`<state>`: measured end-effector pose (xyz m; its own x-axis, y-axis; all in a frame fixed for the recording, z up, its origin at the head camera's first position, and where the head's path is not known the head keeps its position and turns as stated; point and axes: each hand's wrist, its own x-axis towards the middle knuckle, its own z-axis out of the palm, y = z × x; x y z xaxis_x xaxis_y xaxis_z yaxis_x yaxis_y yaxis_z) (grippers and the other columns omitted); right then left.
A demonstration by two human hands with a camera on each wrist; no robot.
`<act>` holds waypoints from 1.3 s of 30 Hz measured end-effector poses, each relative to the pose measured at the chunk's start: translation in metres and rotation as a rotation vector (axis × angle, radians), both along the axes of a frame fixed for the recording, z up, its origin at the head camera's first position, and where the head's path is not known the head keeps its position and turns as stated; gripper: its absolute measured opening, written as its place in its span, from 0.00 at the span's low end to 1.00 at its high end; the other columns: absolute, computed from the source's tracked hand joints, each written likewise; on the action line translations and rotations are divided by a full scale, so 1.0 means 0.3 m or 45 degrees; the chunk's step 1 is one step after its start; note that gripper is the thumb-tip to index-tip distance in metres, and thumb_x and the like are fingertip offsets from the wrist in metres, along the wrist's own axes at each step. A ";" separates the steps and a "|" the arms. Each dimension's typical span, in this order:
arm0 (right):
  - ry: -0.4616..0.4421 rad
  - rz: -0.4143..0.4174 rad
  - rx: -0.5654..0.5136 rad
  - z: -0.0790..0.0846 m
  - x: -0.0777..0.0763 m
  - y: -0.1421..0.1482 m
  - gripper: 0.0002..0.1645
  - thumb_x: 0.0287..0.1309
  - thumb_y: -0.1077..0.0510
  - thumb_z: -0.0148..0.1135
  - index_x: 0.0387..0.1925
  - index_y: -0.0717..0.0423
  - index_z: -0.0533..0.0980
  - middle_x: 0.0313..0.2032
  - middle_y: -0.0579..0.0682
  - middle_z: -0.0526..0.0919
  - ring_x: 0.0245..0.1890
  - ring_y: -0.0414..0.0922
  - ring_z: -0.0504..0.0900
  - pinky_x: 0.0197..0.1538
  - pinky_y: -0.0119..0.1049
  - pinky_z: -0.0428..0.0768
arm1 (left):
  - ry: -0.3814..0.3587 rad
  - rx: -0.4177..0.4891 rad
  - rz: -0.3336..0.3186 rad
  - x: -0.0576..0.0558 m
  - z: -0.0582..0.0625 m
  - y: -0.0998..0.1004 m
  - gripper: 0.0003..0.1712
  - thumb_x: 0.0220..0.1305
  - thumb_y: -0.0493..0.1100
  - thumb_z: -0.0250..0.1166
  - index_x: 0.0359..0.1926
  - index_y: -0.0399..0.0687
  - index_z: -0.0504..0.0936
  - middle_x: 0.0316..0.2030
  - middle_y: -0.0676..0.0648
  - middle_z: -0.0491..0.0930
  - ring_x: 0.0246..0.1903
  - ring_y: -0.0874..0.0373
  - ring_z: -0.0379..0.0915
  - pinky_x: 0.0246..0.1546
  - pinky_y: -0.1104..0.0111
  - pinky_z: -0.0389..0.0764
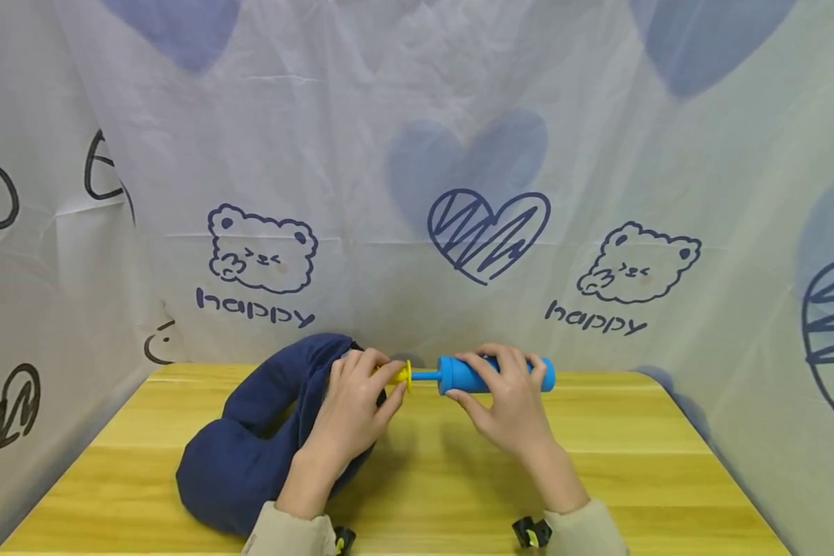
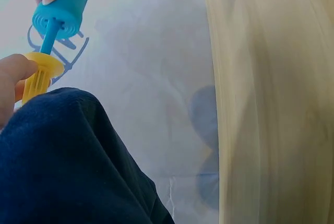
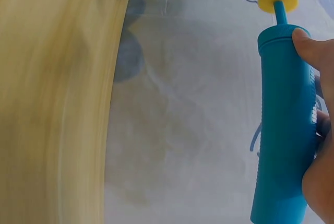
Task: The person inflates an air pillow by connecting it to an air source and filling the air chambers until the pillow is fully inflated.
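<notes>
A blue hand pump (image 1: 452,374) is held level above the tabletop, its thin blue rod (image 3: 280,13) showing between the barrel and a flanged yellow end piece (image 2: 44,71). My right hand (image 1: 510,394) grips the barrel, thumb near its ribbed collar. With thumb and fingers my left hand (image 1: 357,398) pinches the yellow piece, just behind its round flange. A navy U-shaped neck pillow (image 1: 229,471) lies under and beside the left hand and forearm. In the left wrist view, navy fabric (image 2: 68,161) covers the lower end of the yellow piece.
Both hands work over a wood-grain table (image 1: 598,463). Behind it hangs a pale curtain (image 1: 361,255) printed with hearts and bears, close to the table's far edge. Small black devices (image 1: 531,533) sit by both cuffs.
</notes>
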<state>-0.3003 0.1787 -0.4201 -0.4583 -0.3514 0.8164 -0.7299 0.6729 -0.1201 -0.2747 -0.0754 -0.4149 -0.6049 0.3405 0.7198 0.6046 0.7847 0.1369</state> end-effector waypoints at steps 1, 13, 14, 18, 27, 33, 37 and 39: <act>-0.003 -0.004 0.007 0.000 -0.001 0.005 0.38 0.67 0.26 0.54 0.54 0.52 0.84 0.51 0.61 0.80 0.53 0.62 0.78 0.57 0.73 0.59 | -0.002 0.000 0.002 0.001 -0.001 -0.004 0.14 0.69 0.44 0.70 0.53 0.46 0.88 0.44 0.47 0.78 0.41 0.50 0.68 0.46 0.55 0.68; -0.105 -0.027 0.035 0.030 -0.015 0.086 0.31 0.56 0.41 0.78 0.56 0.51 0.83 0.54 0.60 0.79 0.56 0.64 0.75 0.61 0.73 0.54 | -0.005 0.027 -0.012 -0.014 0.011 -0.029 0.14 0.70 0.44 0.69 0.53 0.45 0.88 0.45 0.47 0.78 0.42 0.49 0.69 0.47 0.55 0.68; -0.109 -0.029 0.035 0.032 -0.017 0.093 0.31 0.55 0.41 0.78 0.56 0.51 0.83 0.54 0.60 0.79 0.56 0.64 0.75 0.61 0.73 0.54 | -0.003 0.029 -0.012 -0.015 0.013 -0.032 0.14 0.70 0.44 0.70 0.53 0.45 0.88 0.45 0.46 0.78 0.42 0.49 0.69 0.47 0.55 0.68; -0.127 -0.021 0.022 0.038 -0.022 0.118 0.31 0.55 0.40 0.78 0.56 0.51 0.83 0.54 0.60 0.78 0.56 0.64 0.75 0.61 0.72 0.53 | 0.004 0.042 -0.011 -0.017 0.016 -0.047 0.14 0.69 0.43 0.70 0.53 0.45 0.88 0.45 0.46 0.79 0.42 0.48 0.69 0.47 0.54 0.68; -0.142 -0.023 -0.001 0.039 -0.029 0.169 0.38 0.64 0.26 0.59 0.56 0.51 0.83 0.54 0.62 0.78 0.57 0.65 0.73 0.61 0.73 0.51 | 0.016 0.083 -0.024 -0.010 0.022 -0.088 0.13 0.67 0.42 0.71 0.51 0.44 0.88 0.44 0.46 0.79 0.42 0.47 0.69 0.47 0.52 0.68; -0.134 -0.031 -0.001 0.044 -0.033 0.183 0.39 0.65 0.26 0.57 0.56 0.52 0.83 0.54 0.62 0.78 0.56 0.65 0.73 0.61 0.73 0.51 | 0.010 0.102 -0.012 -0.008 0.030 -0.096 0.13 0.66 0.41 0.72 0.51 0.44 0.89 0.43 0.46 0.78 0.41 0.48 0.69 0.47 0.52 0.67; -0.109 -0.007 0.016 0.042 -0.025 0.151 0.40 0.66 0.25 0.53 0.56 0.53 0.84 0.52 0.63 0.78 0.54 0.66 0.73 0.59 0.73 0.53 | -0.002 0.077 -0.010 -0.004 0.027 -0.072 0.12 0.67 0.40 0.71 0.50 0.44 0.88 0.43 0.46 0.78 0.41 0.48 0.68 0.46 0.52 0.67; -0.094 0.008 0.018 0.037 -0.019 0.129 0.40 0.67 0.26 0.53 0.56 0.54 0.84 0.50 0.64 0.79 0.53 0.67 0.74 0.58 0.73 0.55 | -0.014 0.050 -0.011 -0.001 0.023 -0.053 0.12 0.69 0.41 0.70 0.50 0.44 0.88 0.43 0.46 0.78 0.40 0.48 0.68 0.45 0.53 0.68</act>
<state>-0.3061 0.2173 -0.4090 -0.5146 -0.3655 0.7756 -0.7237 0.6703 -0.1643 -0.2750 -0.0914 -0.4079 -0.6101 0.3176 0.7259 0.6096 0.7734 0.1740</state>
